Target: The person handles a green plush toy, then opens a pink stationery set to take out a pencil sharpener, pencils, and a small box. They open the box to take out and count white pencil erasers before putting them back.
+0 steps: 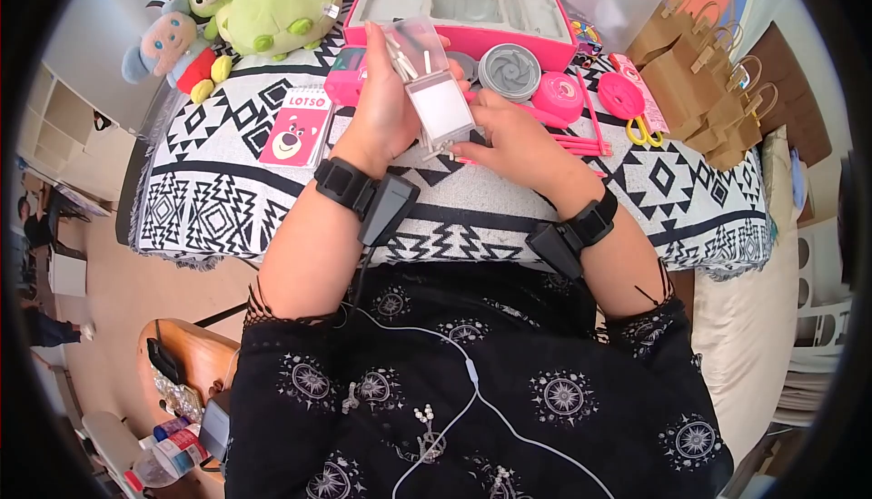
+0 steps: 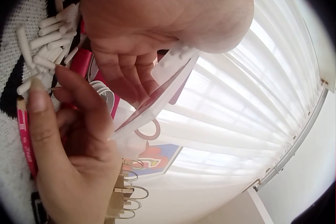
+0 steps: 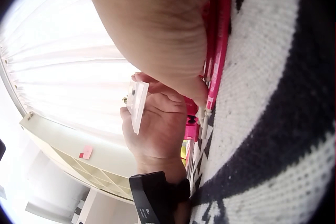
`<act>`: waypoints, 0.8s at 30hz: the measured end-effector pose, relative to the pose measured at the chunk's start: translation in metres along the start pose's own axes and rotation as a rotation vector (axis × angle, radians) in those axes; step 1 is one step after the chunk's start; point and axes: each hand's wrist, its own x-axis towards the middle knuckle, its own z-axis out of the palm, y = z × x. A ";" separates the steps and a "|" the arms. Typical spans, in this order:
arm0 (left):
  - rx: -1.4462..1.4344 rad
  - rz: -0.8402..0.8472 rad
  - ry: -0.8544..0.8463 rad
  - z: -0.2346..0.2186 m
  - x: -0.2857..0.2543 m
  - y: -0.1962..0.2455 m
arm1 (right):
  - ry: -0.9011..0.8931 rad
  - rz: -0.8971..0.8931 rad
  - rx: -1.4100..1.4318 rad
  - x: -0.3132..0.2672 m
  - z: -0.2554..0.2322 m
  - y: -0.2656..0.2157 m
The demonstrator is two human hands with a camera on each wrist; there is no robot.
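A small clear plastic box (image 1: pixel 440 107) with its lid up rests in my left hand (image 1: pixel 386 104), whose fingers curl behind it. Short white sticks (image 1: pixel 400 59) show at the lid side of the box in the head view. Lower down, my right hand (image 1: pixel 518 140) reaches to the blanket; its thumb and forefinger pinch a short white stick (image 2: pixel 24 85), seen in the left wrist view. Beside those fingertips lies a loose pile of white sticks (image 2: pixel 50 43). The right wrist view shows the box (image 3: pixel 137 106) edge-on against the left palm.
A pink box with a moulded tray (image 1: pixel 463 22) stands behind the hands. To the right are pink pencils (image 1: pixel 581 147), a grey round item (image 1: pixel 509 72), yellow-handled scissors (image 1: pixel 645 131) and brown paper bags (image 1: pixel 699 81). A Lotso notebook (image 1: pixel 295 131) and plush toys (image 1: pixel 282 9) are left.
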 end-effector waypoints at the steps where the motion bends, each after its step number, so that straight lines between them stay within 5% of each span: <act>1: -0.006 -0.006 0.001 0.001 -0.001 0.000 | 0.001 -0.001 0.000 0.000 0.001 0.001; 24: 0.012 0.011 -0.041 -0.002 0.001 -0.001 | 0.006 -0.031 0.037 0.000 0.002 0.003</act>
